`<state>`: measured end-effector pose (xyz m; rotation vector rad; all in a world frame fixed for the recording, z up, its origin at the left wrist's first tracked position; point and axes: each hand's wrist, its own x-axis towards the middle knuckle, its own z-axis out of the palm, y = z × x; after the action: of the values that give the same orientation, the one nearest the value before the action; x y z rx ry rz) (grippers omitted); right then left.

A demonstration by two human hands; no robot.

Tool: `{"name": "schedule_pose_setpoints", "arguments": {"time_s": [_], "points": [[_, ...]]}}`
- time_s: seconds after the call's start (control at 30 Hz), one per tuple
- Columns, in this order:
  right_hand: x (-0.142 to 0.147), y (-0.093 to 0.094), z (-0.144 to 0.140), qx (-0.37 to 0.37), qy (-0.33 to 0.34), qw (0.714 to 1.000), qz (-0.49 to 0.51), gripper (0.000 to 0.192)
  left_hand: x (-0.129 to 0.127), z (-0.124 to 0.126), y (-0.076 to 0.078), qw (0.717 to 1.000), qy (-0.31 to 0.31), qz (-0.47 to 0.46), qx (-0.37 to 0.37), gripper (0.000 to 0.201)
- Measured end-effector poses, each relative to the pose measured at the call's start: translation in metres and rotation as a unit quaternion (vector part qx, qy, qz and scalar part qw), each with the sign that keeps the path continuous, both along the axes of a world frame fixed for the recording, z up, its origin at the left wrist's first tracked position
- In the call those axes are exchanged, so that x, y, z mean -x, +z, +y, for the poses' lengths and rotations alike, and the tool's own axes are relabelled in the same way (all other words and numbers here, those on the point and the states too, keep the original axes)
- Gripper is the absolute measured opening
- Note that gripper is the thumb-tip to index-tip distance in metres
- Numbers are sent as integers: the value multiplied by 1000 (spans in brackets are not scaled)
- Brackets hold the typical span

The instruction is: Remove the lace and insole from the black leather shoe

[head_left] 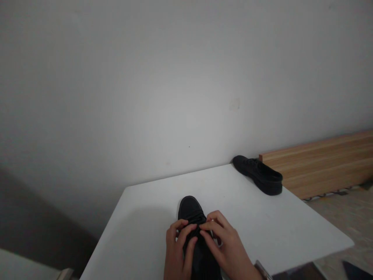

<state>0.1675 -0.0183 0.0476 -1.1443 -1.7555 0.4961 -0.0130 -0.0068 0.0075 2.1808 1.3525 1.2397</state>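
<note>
A black shoe (pixel 189 208) stands on the white table (pixel 145 202), its toe pointing toward the wall. My left hand (pixel 181 247) is closed over the left side of its lacing, thumb and fingertips together at the black shoelace (pixel 196 229). From the right, my right hand (pixel 223 238) pinches at the same lacing, its fingertips almost meeting those of the left. The lace ends are too dark to make out, and my hands cover part of the shoe. Another black lace-up shoe (pixel 259 175) sits at the table's far right edge.
A pale wall (pixel 186 97) rises directly behind the table. Beyond the right edge, a wooden board (pixel 320 163) leans along the wall above the floor (pixel 344 210), with a dark cable near its base. A pale surface (pixel 23 266) shows at lower left.
</note>
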Motion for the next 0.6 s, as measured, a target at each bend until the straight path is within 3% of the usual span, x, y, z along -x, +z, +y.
{"name": "schedule_pose_setpoints", "arguments": {"time_s": [0.2,0.4,0.6], "points": [[5,3,-4,-57,-38,998,15,15,-4,-3,2,1000,8,-7,16,27],[-1,19,-19,-101,-8,989,106,15,-6,-6,4,999,9,-25,37,25],[-7,13,-17,-15,32,997,73,24,-7,-8,5,995,8,-80,54,22]]}}
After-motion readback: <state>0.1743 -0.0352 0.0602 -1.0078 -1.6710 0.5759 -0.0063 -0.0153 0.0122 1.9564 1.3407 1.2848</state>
